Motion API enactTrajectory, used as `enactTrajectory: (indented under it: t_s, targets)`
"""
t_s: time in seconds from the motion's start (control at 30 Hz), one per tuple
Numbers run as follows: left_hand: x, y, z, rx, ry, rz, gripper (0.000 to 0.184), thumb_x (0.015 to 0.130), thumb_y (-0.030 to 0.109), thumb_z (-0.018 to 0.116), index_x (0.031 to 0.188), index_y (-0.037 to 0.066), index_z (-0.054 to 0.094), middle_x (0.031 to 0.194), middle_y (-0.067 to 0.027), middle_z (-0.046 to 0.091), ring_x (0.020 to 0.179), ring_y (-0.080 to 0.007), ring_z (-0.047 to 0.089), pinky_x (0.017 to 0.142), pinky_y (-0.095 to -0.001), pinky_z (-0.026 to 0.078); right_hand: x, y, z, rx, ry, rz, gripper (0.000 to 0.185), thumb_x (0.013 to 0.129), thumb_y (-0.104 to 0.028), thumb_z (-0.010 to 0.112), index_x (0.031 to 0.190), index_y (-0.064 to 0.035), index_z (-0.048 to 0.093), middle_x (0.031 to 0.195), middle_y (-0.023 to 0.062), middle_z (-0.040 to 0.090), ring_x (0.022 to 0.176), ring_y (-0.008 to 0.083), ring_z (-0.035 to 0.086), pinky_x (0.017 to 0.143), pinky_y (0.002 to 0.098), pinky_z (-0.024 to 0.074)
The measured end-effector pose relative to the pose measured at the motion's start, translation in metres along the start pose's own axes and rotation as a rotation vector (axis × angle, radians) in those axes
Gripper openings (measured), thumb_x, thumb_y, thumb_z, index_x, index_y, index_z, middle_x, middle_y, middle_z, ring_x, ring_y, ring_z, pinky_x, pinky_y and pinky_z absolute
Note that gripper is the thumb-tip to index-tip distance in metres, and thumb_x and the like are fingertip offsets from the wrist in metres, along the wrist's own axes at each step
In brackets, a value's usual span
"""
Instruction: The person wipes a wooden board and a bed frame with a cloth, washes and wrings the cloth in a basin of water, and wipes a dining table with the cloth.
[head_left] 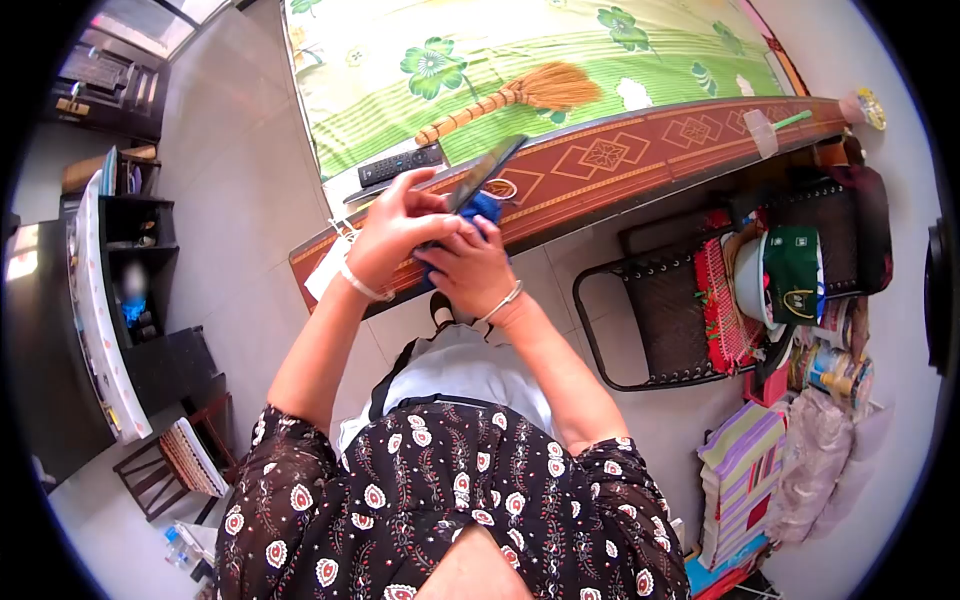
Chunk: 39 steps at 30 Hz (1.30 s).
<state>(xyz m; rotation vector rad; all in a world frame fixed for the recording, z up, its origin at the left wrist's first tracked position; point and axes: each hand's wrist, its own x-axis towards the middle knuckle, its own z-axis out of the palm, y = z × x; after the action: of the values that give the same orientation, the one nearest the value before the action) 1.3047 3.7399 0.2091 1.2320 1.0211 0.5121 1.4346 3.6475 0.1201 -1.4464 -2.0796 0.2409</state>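
Both hands meet at the near edge of a bed with a patterned brown border (650,140). My left hand (400,225) has its fingers bent at the lower end of a dark, flat, shiny object (490,172), which tilts up to the right. Close beside it, my right hand (472,265) is closed on a blue cloth-like item (484,208), partly hidden under the fingers. A white loop (501,189) shows by the blue item. Just beyond my left hand lies a black remote control (400,166).
A straw hand broom (540,90) lies on the green floral sheet (350,100). To the right stand a black folding chair (665,310) with a red cloth (725,310) and stacked striped textiles (740,480). Dark shelves (140,220) are at the left.
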Motion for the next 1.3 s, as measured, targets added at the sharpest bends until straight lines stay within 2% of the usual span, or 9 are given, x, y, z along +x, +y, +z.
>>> enactTrajectory:
  t_s: [0.13, 0.3, 0.5, 0.77, 0.8, 0.9, 0.93, 1.03, 1.3]
  targets:
    - [-0.034, -0.030, -0.029, 0.061, 0.156, 0.134, 0.077, 0.065, 0.015, 0.081, 0.128, -0.001, 0.039, 0.103, -0.0134, 0.057, 0.092, -0.0181, 0.058, 0.084, -0.0295, 0.048, 0.006, 0.016, -0.024, 0.020, 0.011, 0.019, 0.027, 0.072, -0.023, 0.064, 0.099, -0.0206, 0.065, 0.123, -0.0031, 0.055, 0.124, 0.0192, 0.042, 0.101, 0.0458, 0.0249]
    - [-0.051, -0.054, -0.034, 0.809, 0.376, 0.413, 0.084, 0.057, 0.014, 0.080, 0.130, 0.002, 0.040, 0.103, -0.0143, 0.054, 0.096, -0.0279, 0.053, 0.088, -0.0366, 0.045, 0.007, 0.029, -0.034, 0.013, -0.064, 0.023, 0.028, 0.076, -0.024, 0.061, 0.103, -0.0197, 0.064, 0.126, -0.0010, 0.053, 0.128, 0.0192, 0.039, 0.103, 0.0443, 0.0221]
    - [-0.055, -0.065, -0.033, 0.913, 0.394, 0.485, 0.086, 0.055, 0.011, 0.079, 0.129, -0.002, 0.038, 0.106, -0.0177, 0.052, 0.099, -0.0328, 0.048, 0.092, -0.0403, 0.040, -0.003, 0.069, -0.058, -0.089, -0.057, 0.074, 0.027, 0.078, -0.025, 0.060, 0.105, -0.0205, 0.061, 0.129, -0.0020, 0.052, 0.129, 0.0192, 0.038, 0.104, 0.0447, 0.0203]
    - [-0.055, -0.072, -0.039, 0.947, 0.329, 0.545, 0.082, 0.054, 0.009, 0.077, 0.126, -0.002, 0.040, 0.117, -0.0208, 0.050, 0.109, -0.0378, 0.045, 0.097, -0.0446, 0.035, -0.008, 0.196, -0.086, -0.433, 0.274, 0.481, 0.037, 0.079, -0.035, 0.061, 0.115, -0.0236, 0.058, 0.135, 0.0000, 0.047, 0.128, 0.0233, 0.039, 0.099, 0.0492, 0.0276]
    - [-0.054, -0.072, -0.040, 0.948, 0.328, 0.555, 0.082, 0.054, 0.010, 0.077, 0.126, -0.002, 0.041, 0.118, -0.0207, 0.049, 0.110, -0.0379, 0.045, 0.098, -0.0449, 0.035, -0.001, 0.193, -0.076, -0.582, 0.283, 0.436, 0.039, 0.078, -0.036, 0.062, 0.115, -0.0234, 0.058, 0.133, 0.0012, 0.048, 0.126, 0.0241, 0.040, 0.096, 0.0489, 0.0318]
    - [-0.052, -0.075, -0.044, 0.923, 0.301, 0.605, 0.079, 0.056, 0.014, 0.078, 0.125, -0.002, 0.043, 0.121, -0.0204, 0.048, 0.112, -0.0379, 0.044, 0.100, -0.0460, 0.033, 0.033, 0.127, -0.061, -0.318, 0.164, 0.263, 0.040, 0.071, -0.030, 0.066, 0.109, -0.0182, 0.061, 0.127, 0.0039, 0.052, 0.122, 0.0258, 0.044, 0.092, 0.0486, 0.0340]
    - [-0.052, -0.077, -0.044, 0.910, 0.294, 0.619, 0.079, 0.057, 0.016, 0.079, 0.125, -0.002, 0.043, 0.122, -0.0203, 0.048, 0.112, -0.0378, 0.044, 0.100, -0.0459, 0.032, 0.042, 0.105, -0.059, -0.161, 0.051, 0.230, 0.040, 0.072, -0.031, 0.065, 0.110, -0.0186, 0.061, 0.129, 0.0035, 0.051, 0.125, 0.0257, 0.041, 0.096, 0.0487, 0.0314]
    - [-0.051, -0.076, -0.044, 0.908, 0.266, 0.615, 0.081, 0.060, 0.020, 0.079, 0.128, -0.003, 0.041, 0.125, -0.0202, 0.047, 0.116, -0.0378, 0.043, 0.103, -0.0464, 0.029, 0.034, 0.063, -0.033, -0.149, -0.014, 0.150, 0.042, 0.074, -0.032, 0.066, 0.114, -0.0232, 0.059, 0.136, -0.0004, 0.044, 0.132, 0.0235, 0.032, 0.105, 0.0492, 0.0226]
    - [-0.056, -0.068, -0.039, 0.972, 0.307, 0.600, 0.073, 0.068, 0.021, 0.073, 0.128, -0.005, 0.041, 0.126, -0.0220, 0.047, 0.115, -0.0386, 0.042, 0.102, -0.0466, 0.028, -0.011, 0.169, -0.084, -0.486, 0.198, 0.520, 0.046, 0.076, -0.037, 0.061, 0.121, -0.0262, 0.055, 0.140, 0.0011, 0.041, 0.131, 0.0245, 0.034, 0.102, 0.0541, 0.0238]
